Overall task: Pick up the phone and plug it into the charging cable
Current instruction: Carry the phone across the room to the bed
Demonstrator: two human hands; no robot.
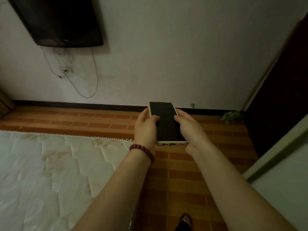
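A phone (pixel 166 125) with a dark screen and a pale case is held flat out in front of me, above the brick-pattern floor. My left hand (pixel 145 129) grips its left edge, thumb on the screen, with a red bead bracelet on the wrist. My right hand (pixel 188 129) grips its right edge. The phone's port end faces me. Thin cables (pixel 93 77) hang down the wall from under a dark television at the far left; I cannot tell which one is the charging cable.
A wall-mounted television (pixel 58 22) hangs at the upper left. A quilted white mattress (pixel 50 172) fills the lower left. A dark doorway (pixel 283 89) stands at the right, and a pale panel (pixel 283 180) at the lower right. Brick-pattern floor (pixel 175 189) runs between them.
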